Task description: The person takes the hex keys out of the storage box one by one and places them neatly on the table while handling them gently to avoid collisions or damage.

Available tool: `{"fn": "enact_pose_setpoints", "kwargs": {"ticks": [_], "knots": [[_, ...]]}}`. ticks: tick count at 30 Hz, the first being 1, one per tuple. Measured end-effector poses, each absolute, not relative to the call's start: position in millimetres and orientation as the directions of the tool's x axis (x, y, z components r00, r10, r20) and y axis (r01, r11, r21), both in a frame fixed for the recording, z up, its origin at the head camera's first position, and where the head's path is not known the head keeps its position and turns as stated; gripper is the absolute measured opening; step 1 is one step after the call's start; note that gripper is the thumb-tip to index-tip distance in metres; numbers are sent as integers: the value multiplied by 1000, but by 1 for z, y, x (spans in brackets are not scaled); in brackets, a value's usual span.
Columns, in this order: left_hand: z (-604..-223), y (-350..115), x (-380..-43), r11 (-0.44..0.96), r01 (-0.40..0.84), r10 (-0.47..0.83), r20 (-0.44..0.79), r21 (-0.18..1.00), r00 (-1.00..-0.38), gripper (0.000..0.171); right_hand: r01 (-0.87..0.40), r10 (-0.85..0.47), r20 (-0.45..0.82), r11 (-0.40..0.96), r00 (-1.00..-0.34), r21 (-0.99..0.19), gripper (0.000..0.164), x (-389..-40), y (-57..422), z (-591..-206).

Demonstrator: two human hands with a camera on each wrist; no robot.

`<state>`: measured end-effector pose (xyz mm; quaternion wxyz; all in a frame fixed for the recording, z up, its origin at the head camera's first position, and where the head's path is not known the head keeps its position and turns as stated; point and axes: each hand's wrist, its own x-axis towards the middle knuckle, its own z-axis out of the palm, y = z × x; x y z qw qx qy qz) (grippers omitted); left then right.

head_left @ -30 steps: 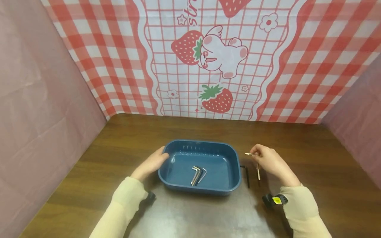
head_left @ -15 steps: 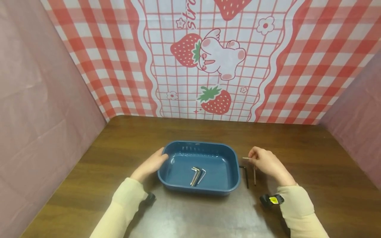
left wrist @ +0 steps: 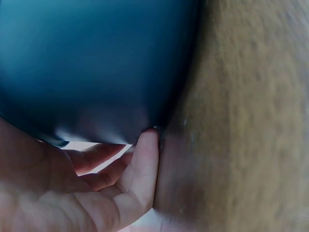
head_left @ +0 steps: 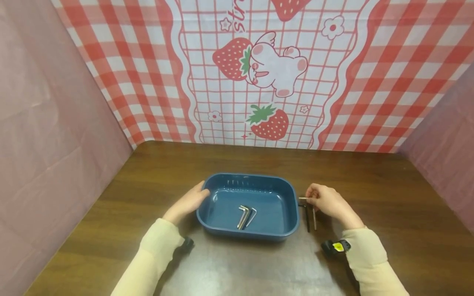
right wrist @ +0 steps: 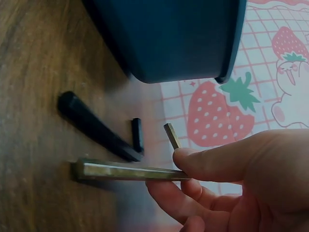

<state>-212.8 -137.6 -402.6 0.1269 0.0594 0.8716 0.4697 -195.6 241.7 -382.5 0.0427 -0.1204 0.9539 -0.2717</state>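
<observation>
in the head view, a blue tray (head_left: 248, 235) sits on the brown table (head_left: 237, 271), with several hex keys (head_left: 243, 218) bunched on its floor, toward the near wall. the left hand (head_left: 188, 204) holds the tray's left end, thumb over the rim and fingers outside. beyond the tray's right end, the right hand (head_left: 327, 202) pinches a brass-coloured key (head_left: 315, 220), its short arm pointing at the tray and its long arm toward the near edge of the table. a black key (head_left: 307, 218) lies between tray and hand. a red-and-white strawberry cloth (head_left: 148, 82) hangs behind.

in the left wrist view, a fingertip touches the outer wall low down, close to the table.

in the right wrist view, thumb and fingers grip the brass-coloured key near its bend; whether its long end touches the table i cannot tell. the black key is just beside it.
</observation>
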Motion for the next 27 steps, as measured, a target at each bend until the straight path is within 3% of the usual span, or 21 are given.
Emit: {"fn": "enact_pose_setpoints", "kwargs": {"ticks": [12,27], "knots": [[-403,-138,-215,543,-9,231,-160,839,-960,43,-229,-247,26,845,-969,-483,4,-199,243,-386],[-404,-138,-214,538,-15,238,-169,843,-957,44,-213,-239,16,833,-971,-511,3,-199,244,-391]]}}
